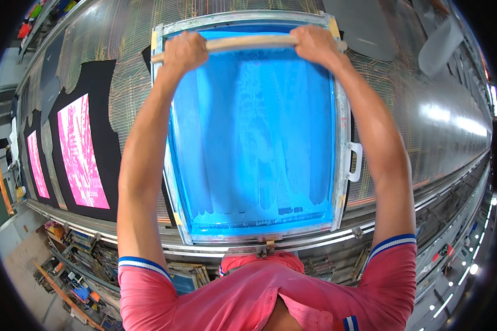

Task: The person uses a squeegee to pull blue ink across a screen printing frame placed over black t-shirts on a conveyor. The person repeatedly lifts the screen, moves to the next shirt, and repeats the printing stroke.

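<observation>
Both my arms reach forward over a metal-framed printing screen point(343, 110) with blue ink point(259, 132) spread across its mesh. A long wooden-handled squeegee point(248, 43) lies crosswise near the screen's far end. My left hand point(185, 52) is closed round its left part, and my right hand point(316, 45) grips it near the right end. The squeegee's blade is hidden below the handle. A white handle point(355, 161) sticks out from the frame's right side. Dark fabric shows at the frame's edges.
Left of the screen, black fabric pieces point(106, 110) with pink and white prints lie on the long table point(132, 83). A grey fabric piece point(364, 33) is at the far right. A metal rail point(204, 249) runs along the near edge, with stacked frames point(85, 245) below.
</observation>
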`<control>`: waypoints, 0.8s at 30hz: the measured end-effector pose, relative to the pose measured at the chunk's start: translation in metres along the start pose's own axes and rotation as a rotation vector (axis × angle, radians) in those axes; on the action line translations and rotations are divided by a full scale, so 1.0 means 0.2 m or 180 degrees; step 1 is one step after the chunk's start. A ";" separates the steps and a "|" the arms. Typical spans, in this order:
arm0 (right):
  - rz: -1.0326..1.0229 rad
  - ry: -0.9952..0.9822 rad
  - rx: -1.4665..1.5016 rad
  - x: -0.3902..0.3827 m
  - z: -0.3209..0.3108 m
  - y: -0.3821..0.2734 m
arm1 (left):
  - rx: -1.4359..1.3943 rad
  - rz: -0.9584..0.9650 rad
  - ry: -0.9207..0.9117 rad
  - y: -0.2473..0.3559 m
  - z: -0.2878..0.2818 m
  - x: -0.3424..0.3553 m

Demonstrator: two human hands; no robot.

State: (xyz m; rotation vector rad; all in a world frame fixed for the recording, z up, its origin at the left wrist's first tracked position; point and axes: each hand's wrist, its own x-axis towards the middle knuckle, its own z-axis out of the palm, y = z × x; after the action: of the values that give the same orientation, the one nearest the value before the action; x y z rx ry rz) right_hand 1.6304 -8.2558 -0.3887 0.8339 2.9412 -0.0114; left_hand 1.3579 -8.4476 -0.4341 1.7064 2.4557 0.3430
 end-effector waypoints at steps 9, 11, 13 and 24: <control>-0.0154 0.0125 -0.0149 0.12 0.05 0.06 | 0.0136 0.0112 -0.0243 -0.03 0.00 0.13; -0.0173 0.0095 -0.0151 0.12 0.06 0.03 | 0.0204 0.0163 -0.0163 -0.04 0.01 0.11; -0.0128 0.0049 -0.0121 0.06 0.09 0.02 | 0.0201 0.0186 -0.0083 -0.05 0.02 0.04; -0.0233 -0.0001 0.0282 -0.85 0.07 -0.41 | -0.0194 0.0214 -0.0293 0.19 0.02 -0.90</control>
State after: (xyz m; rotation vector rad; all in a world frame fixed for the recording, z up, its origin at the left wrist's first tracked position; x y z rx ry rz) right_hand 1.7316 -8.4152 -0.3891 0.7361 2.9885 -0.1474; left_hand 1.4559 -8.6033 -0.4322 1.7424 2.3044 0.3351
